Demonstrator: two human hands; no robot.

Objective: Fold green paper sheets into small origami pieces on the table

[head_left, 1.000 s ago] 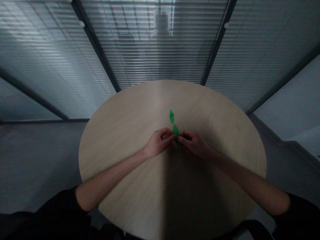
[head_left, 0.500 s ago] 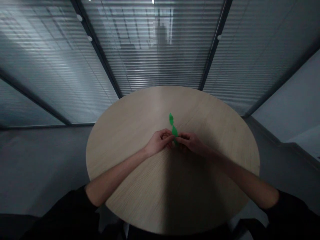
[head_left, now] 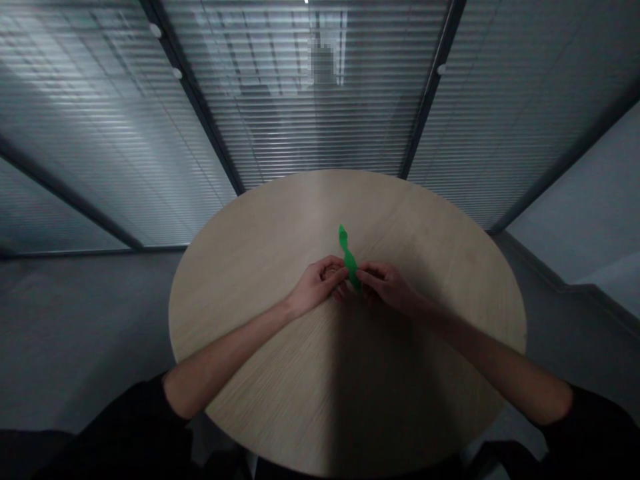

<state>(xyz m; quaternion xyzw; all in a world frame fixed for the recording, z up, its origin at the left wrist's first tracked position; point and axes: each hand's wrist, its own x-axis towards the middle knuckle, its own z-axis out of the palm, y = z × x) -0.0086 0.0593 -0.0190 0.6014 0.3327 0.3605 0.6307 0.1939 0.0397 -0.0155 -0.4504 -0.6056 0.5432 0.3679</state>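
A narrow green strip [head_left: 348,255], twisted along its length, stands up between my two hands over the middle of a round pale wooden table [head_left: 260,280]. My left hand [head_left: 318,285] pinches the strip's lower end from the left, fingers curled. My right hand [head_left: 385,287] pinches the same end from the right. The two hands' fingertips nearly touch at the strip. Its upper end points away from me, free in the air. The lowest bit of the strip is hidden by my fingers.
Glass walls with horizontal blinds [head_left: 310,100] and dark frames stand right behind the table's far edge. Grey floor [head_left: 75,320] lies left and right of the table. A blurred reflection shows in the glass.
The strip looks more twisted and slimmer than a second ago, and its lower end shows a little more between my fingers. My hands stay almost in place; the view shifted slightly.
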